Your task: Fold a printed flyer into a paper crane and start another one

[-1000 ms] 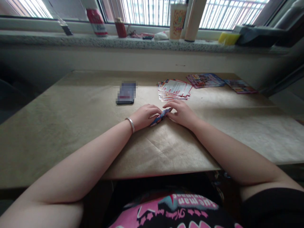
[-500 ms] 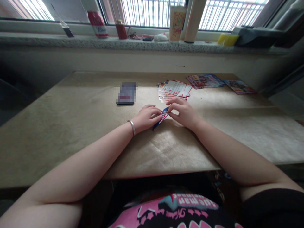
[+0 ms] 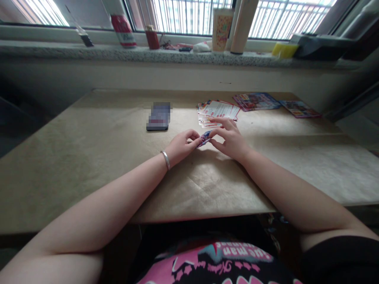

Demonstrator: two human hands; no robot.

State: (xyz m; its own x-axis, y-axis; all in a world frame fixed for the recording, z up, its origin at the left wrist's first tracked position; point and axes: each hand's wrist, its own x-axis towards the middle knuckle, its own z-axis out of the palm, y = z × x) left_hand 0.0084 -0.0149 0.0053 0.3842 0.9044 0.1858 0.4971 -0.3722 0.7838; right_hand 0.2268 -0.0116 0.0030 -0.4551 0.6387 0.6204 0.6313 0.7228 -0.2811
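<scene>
A small folded piece of blue, pink and white patterned paper (image 3: 205, 137) is held just above or on the table between my hands. My left hand (image 3: 184, 144) pinches its left end between thumb and curled fingers. At its right end, my right hand (image 3: 229, 139) has thumb and index finger closed on the paper, with the other fingers reaching forward over a fanned pile of white, red-edged cards (image 3: 219, 110). Much of the paper is covered by my fingers, so its exact shape is hard to make out.
A dark phone-like object (image 3: 159, 116), blurred out, lies left of the cards. Colourful printed packets (image 3: 257, 101) and another packet (image 3: 300, 108) lie at the back right. On the windowsill (image 3: 177, 56) stand a can (image 3: 123, 31), a patterned cup (image 3: 222, 29) and a tall bottle (image 3: 241, 29).
My left fingers have curled in from lying flatter. The paper's lower end no longer sticks out toward me, and it looks shorter. My right fingers have spread a little.
</scene>
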